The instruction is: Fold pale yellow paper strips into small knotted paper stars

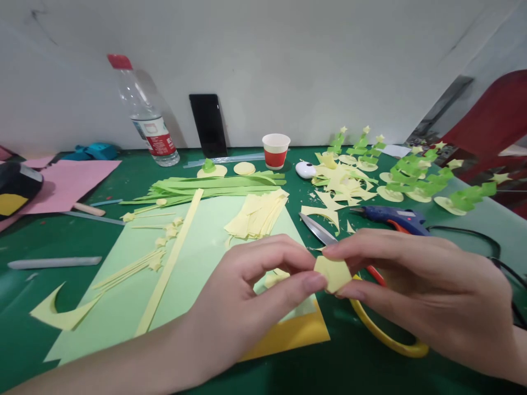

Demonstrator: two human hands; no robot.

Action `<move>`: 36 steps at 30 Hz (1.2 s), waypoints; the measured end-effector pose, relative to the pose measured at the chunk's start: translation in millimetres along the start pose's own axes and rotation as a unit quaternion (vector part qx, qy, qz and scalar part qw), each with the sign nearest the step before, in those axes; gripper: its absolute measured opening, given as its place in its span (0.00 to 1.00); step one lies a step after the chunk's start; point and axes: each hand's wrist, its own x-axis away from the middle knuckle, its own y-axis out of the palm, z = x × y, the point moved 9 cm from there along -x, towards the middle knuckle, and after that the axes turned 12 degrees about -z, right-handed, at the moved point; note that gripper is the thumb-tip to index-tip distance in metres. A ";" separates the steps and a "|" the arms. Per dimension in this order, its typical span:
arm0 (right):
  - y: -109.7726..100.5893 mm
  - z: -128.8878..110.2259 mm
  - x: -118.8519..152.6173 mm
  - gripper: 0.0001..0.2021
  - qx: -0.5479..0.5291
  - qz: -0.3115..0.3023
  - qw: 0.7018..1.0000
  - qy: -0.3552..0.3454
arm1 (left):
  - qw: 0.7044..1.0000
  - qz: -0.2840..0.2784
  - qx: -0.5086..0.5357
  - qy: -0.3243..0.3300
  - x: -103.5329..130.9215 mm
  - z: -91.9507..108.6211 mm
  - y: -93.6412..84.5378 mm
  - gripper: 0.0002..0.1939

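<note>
Two hands are working one small piece at the near edge of my green table [123, 181]. Lying far left are pink paper [74, 181] and a grey stick [53, 263]; standing behind them is a water bottle [146, 118]. Resting on the pale green sheet [123, 296] are a long yellow strip [173, 263], a row of green strips [214, 186] and a stack of cut yellow strips [257, 214]. My left hand [242, 296] is pinching the left edge of the yellow paper piece [332, 273], fingers nearly closed on it; my right hand [415, 285] is pinching its right side between thumb and forefinger. The piece is hovering just above the scissors [319, 230]. Lying beyond are yellow scraps [341, 181] and a blue glue gun [395, 218]. Standing far right are finished green paper trees [415, 175] with stars, so I judge several are already made, while many strips are waiting unused.
</note>
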 end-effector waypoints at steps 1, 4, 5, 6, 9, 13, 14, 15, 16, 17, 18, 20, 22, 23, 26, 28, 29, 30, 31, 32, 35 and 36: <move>0.5 -1.0 0.4 0.04 0.005 -0.004 1.000 -0.006 | 1.000 0.000 0.002 -0.003 -0.1 -0.6 0.0 0.08; 1.4 -3.7 3.3 0.04 0.008 -0.007 1.000 -0.021 | 1.000 0.003 -0.005 -0.014 -0.1 -2.3 -0.3 0.09; 1.5 -4.4 4.3 0.04 0.006 -0.005 1.000 -0.024 | 1.000 0.003 -0.013 -0.013 -0.2 -1.9 -0.1 0.09; 1.6 -4.7 5.0 0.04 0.004 -0.003 1.000 -0.027 | 1.000 0.005 -0.022 -0.012 -0.2 -1.4 0.0 0.10; 4.7 -4.1 4.5 0.03 0.008 -0.008 1.000 -0.019 | 0.999 0.012 -0.046 -0.010 0.0 -1.1 0.2 0.11; 7.7 -3.4 5.0 0.02 0.018 0.001 1.000 -0.005 | 0.999 0.016 -0.043 -0.019 0.1 -5.1 0.0 0.12; 7.8 -3.0 5.9 0.02 0.020 0.008 1.000 0.000 | 0.999 0.014 -0.034 -0.020 0.3 -6.2 0.1 0.13; 7.7 -2.1 6.8 0.01 0.023 0.015 1.000 0.007 | 0.999 0.011 -0.024 -0.023 0.5 -7.5 0.3 0.14; 7.0 -1.1 7.7 0.01 0.025 0.024 0.999 0.015 | 1.000 0.007 -0.016 -0.025 0.9 -8.5 0.6 0.15; 6.8 0.1 8.2 0.01 0.024 0.028 0.999 0.023 | 1.000 0.002 -0.007 -0.025 1.4 -9.0 1.1 0.16; 5.8 1.1 8.5 0.02 0.021 0.034 0.999 0.029 | 1.000 -0.005 0.002 -0.024 1.8 -9.3 2.2 0.16; 3.9 2.1 8.3 0.02 0.006 0.042 0.999 0.031 | 0.999 -0.029 0.012 -0.016 2.4 -8.2 6.5 0.15; 2.8 2.3 7.6 0.02 -0.006 0.043 0.999 0.030 | 0.999 -0.049 0.017 -0.009 3.1 -7.3 10.9 0.12; 2.7 2.1 7.3 0.02 -0.005 0.041 0.999 0.029 | 0.999 -0.050 0.017 -0.009 3.5 -7.3 11.9 0.11; 3.1 0.5 6.6 0.00 0.012 0.034 0.999 0.024 | 0.999 -0.035 0.015 -0.012 4.7 -7.5 11.3 0.11; 2.7 -2.4 5.6 0.01 0.028 0.034 0.999 0.016 | 0.999 -0.032 0.016 -0.017 5.0 -7.6 11.7 0.12; 1.7 -4.3 4.9 0.01 0.036 0.038 0.999 0.011 | 0.999 -0.028 0.016 -0.019 5.2 -7.7 11.3 0.12; 0.6 -6.2 4.1 0.01 0.043 0.044 0.998 0.007 | 0.999 -0.024 0.016 -0.021 5.3 -7.8 10.8 0.12; -0.9 -8.1 3.4 0.02 0.048 0.052 0.997 0.002 | 0.999 -0.018 0.014 -0.022 5.3 -8.2 10.1 0.12; -2.1 -9.7 2.9 0.02 0.053 0.060 0.997 -0.002 | 1.000 -0.010 0.008 -0.022 5.4 -8.4 8.8 0.12; 0.5 -10.1 3.1 0.03 0.062 0.064 0.996 -0.002 | 0.999 0.014 -0.042 -0.001 5.3 -5.5 4.4 0.12; 3.1 -8.2 3.9 0.03 0.061 0.060 0.996 0.006 | 0.997 0.022 -0.069 0.016 5.6 -2.4 2.8 0.12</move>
